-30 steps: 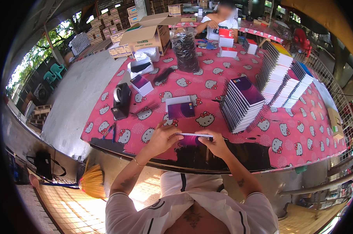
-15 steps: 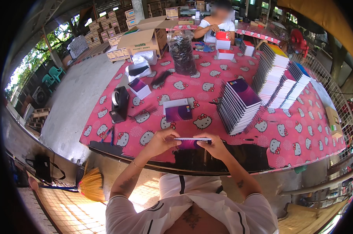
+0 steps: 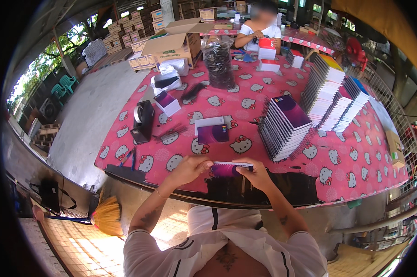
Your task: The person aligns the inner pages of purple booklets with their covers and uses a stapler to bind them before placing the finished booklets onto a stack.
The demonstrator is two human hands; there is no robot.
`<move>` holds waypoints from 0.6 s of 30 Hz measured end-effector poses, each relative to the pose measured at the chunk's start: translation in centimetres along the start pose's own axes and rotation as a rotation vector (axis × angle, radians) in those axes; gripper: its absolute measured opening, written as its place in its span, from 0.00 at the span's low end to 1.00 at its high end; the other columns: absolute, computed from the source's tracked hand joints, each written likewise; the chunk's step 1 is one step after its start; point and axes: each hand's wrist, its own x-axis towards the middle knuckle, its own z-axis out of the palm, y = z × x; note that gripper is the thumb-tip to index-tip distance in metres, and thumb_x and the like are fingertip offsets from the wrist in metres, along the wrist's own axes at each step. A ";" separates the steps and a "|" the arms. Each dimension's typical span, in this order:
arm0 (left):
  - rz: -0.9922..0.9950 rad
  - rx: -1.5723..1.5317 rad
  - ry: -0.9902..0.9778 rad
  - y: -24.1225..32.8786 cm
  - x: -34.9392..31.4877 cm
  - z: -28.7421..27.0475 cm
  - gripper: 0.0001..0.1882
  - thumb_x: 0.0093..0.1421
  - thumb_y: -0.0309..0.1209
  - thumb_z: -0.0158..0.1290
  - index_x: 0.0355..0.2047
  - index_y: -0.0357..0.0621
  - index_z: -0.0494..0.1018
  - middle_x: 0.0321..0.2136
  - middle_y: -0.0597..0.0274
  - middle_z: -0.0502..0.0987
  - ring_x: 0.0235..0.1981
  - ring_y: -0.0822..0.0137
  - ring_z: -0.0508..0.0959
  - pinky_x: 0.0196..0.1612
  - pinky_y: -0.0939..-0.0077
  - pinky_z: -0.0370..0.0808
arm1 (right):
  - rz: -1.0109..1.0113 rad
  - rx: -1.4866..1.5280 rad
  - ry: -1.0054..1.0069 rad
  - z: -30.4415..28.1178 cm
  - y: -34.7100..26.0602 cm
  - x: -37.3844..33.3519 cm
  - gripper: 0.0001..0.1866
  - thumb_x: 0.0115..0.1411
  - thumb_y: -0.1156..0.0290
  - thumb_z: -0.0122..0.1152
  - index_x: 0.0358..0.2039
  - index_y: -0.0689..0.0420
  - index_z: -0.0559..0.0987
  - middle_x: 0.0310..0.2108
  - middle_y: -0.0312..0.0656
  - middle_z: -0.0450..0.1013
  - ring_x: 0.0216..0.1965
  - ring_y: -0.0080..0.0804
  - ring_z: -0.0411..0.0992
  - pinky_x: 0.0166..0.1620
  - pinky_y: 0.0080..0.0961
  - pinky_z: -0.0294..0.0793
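A small notebook (image 3: 225, 171) with a purple cover is held just above the table's near edge, its bound edge with a row of holes or wire along the top. My left hand (image 3: 191, 167) is closed, thumb and fingers pinching at the notebook's upper left corner. My right hand (image 3: 255, 174) grips the right end, thumb on the purple cover and fingers behind. Beyond my hands lie a loose purple cover (image 3: 213, 135) and a white sheet or pad (image 3: 209, 122). Loose dark binding wires (image 3: 170, 134) are left of these.
A tall stack of wire-bound purple notebooks (image 3: 286, 131) stands at right, with more stacks (image 3: 323, 87) behind. A black tape dispenser (image 3: 143, 122), a small block of notebooks (image 3: 167, 103) and a bag of black material (image 3: 218, 64) are farther off. A person (image 3: 260, 34) works across the table.
The notebook has tilted so more of its purple cover shows. My left fingers have shifted slightly at its corner, and the wire end that stuck out there is less visible.
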 end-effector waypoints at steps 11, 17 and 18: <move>0.077 0.836 0.309 2.2 -0.9 3.0 0.35 0.62 0.53 0.53 0.62 0.43 0.67 0.68 0.48 0.59 0.69 0.45 0.57 0.65 0.26 0.43 | 0.090 0.208 0.131 3.1 -1.2 -0.3 0.14 0.64 0.73 0.63 0.50 0.62 0.80 0.41 0.39 0.80 0.42 0.21 0.75 0.48 0.22 0.73; -0.019 0.823 0.260 0.3 -4.3 7.9 0.45 0.64 0.60 0.45 0.69 0.35 0.55 0.71 0.41 0.53 0.73 0.41 0.49 0.65 0.23 0.36 | 0.172 0.332 0.169 4.2 -1.2 -1.0 0.15 0.64 0.74 0.64 0.51 0.61 0.80 0.40 0.37 0.79 0.42 0.20 0.74 0.47 0.20 0.73; -0.009 0.813 0.314 0.3 -4.0 7.6 0.45 0.65 0.60 0.44 0.69 0.36 0.55 0.71 0.40 0.53 0.73 0.40 0.49 0.65 0.23 0.36 | 0.146 0.277 0.135 4.3 -0.9 -1.1 0.15 0.64 0.74 0.64 0.51 0.61 0.80 0.40 0.37 0.79 0.41 0.19 0.74 0.47 0.19 0.73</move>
